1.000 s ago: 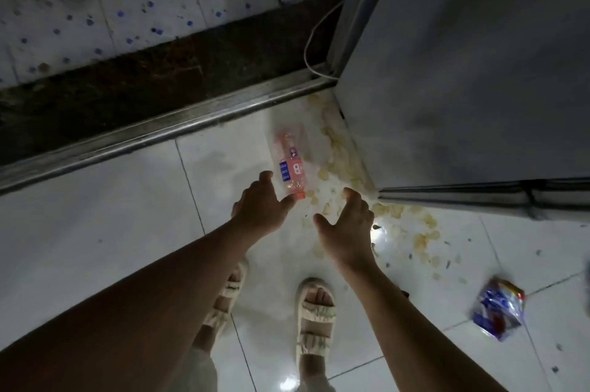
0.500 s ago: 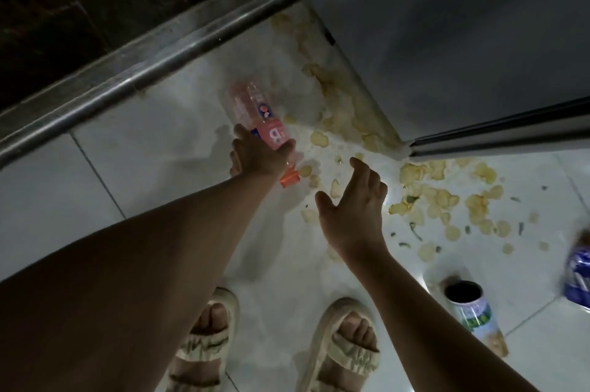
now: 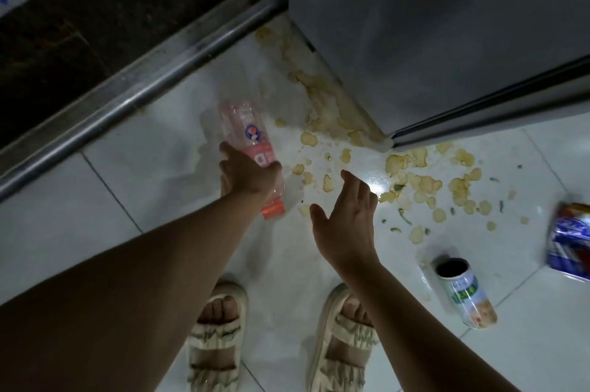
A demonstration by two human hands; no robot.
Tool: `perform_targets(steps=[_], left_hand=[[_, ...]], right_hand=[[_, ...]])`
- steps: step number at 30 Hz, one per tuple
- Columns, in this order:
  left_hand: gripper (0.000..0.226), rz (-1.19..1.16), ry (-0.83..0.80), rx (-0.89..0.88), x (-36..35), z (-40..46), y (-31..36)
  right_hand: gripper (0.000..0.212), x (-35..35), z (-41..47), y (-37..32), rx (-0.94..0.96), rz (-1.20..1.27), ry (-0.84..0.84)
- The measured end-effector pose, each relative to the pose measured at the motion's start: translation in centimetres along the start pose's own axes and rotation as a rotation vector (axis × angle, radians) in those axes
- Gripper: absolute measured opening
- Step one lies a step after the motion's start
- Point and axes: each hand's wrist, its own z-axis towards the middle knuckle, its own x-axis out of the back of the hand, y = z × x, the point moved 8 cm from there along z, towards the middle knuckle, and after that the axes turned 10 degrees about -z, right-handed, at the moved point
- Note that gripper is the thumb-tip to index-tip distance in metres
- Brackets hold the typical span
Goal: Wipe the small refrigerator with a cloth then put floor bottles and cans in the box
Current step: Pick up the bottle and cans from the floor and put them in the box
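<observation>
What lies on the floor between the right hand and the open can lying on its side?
In the head view, mostly bare white tile separates the right hand from the can; a few green scraps and chip crumbs lie just beyond that stretch.

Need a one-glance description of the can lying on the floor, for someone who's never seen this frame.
Start at the grey refrigerator upper right and follow its front corner down across the scattered chips on the white tiles. The can lies on its side right of the person's right foot, dark open mouth facing up-left. Unlike the crumpled blue packet beside it, it is a white cylinder with a green label.
</observation>
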Motion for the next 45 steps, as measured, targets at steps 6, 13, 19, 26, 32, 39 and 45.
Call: perform_targets(steps=[6,13,19,26,32,39,45], left_hand=[[0.091,0.165,-0.166,-0.054,4.6,-6.2,1.4],[0.09,0.352,-0.254,-0.202,10.2,-14.6,5.4],[0.09,0.454,-0.267,-0.266,11.6,-20.5,6.0],[0.088,0.555,-0.32,-0.348,7.9,-28.7,4.9],[0.088,0.618,-0.326,-0.416,0.7,-37.1,2.7],[0.09,0.611,-0.375,-0.441,-9.5,-40.8,-0.5],[0.093,0.687,-0.39,-0.507,-17.1,-36.2,-3.9]], right_hand=[[0.067,4.8,-5.1,-1.0,-0.114,0.082,-0.04],[0.068,10.1,-12.0,-1.1,-0.242,0.173,-0.03],[0.071,13.3,-16.3,0.7,-0.266,0.231,0.032],[0.074,15.6,-21.0,8.8,-0.333,0.291,0.024],[0.074,17.4,-25.1,19.7,-0.369,0.273,0.001],[0.073,16.6,-24.8,29.2,-0.359,0.272,0.03],[0.071,10.1,-20.0,34.5,-0.373,0.259,0.033]])
